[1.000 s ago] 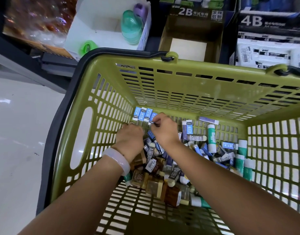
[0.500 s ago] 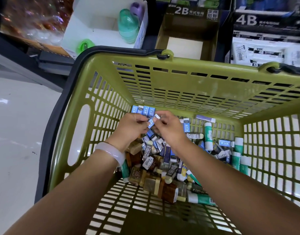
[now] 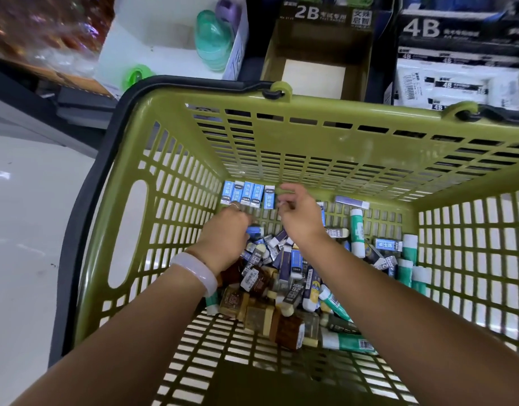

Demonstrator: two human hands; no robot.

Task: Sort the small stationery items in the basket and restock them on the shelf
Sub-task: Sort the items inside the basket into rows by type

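Both hands point(image 3: 299, 213) hover just beside blue erasers point(image 3: 248, 194).

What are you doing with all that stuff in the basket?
A person is sorting small stationery in a green plastic basket. A row of blue-and-white erasers stands against the far wall. The right hand hovers beside the row; the left hand reaches into the mixed pile. The 2B shelf box behind looks almost empty.

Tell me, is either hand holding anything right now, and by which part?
The right hand seems to hold nothing, its fingers loosely curled beside the row of blue erasers. The left hand's fingers point down into the pile, hidden, so that cannot be told.
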